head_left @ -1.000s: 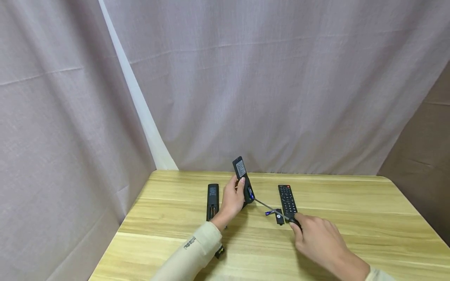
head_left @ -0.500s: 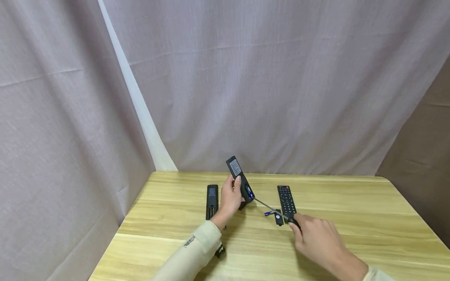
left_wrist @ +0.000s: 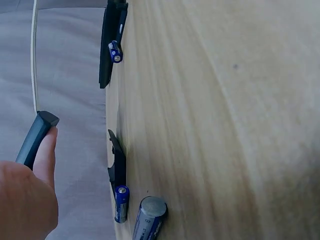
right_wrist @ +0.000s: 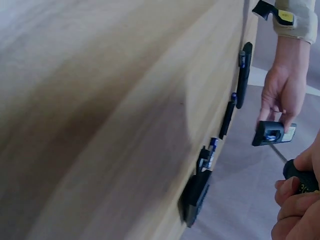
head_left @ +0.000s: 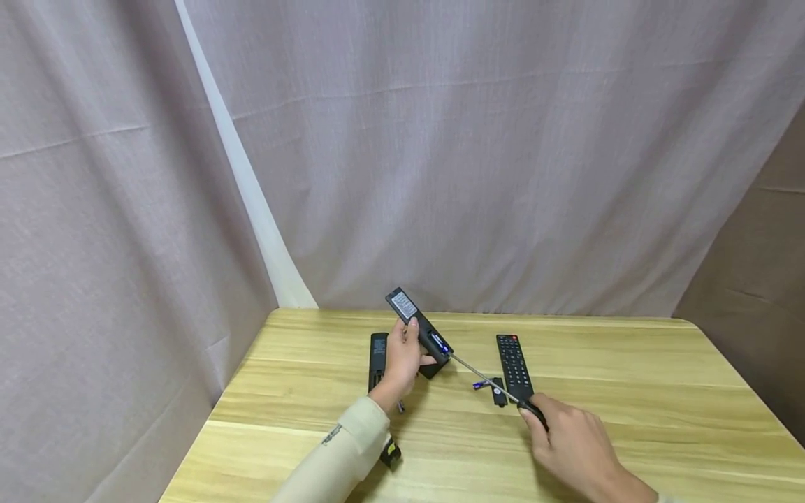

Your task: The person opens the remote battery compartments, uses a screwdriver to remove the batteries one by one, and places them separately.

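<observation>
My left hand (head_left: 402, 356) holds a black remote control (head_left: 428, 334) tilted above the table, its back with a white label facing me. Its battery compartment is uncovered, and a blue battery (head_left: 438, 341) shows inside. My right hand (head_left: 575, 436) grips the black handle of a screwdriver (head_left: 484, 378). The screwdriver's tip meets the lower end of the compartment, at the battery's end; whether it touches the battery I cannot tell. In the right wrist view the shaft reaches the held remote (right_wrist: 287, 134) too. The left wrist view shows the screwdriver handle (left_wrist: 37, 135) but not the held remote.
A button-side-up remote (head_left: 513, 362) lies right of centre, beside a small black battery cover (head_left: 499, 393) and a blue battery (head_left: 481, 384). Left lies another remote (head_left: 378, 353), back up, partly behind my arm. A black piece with yellow (head_left: 391, 453) sits nearer. Curtains surround the table.
The held remote has tilted further left, its upper end lowering, and my left hand has shifted slightly left. The screwdriver's tip stays at the compartment; my right hand has moved slightly right and down.
</observation>
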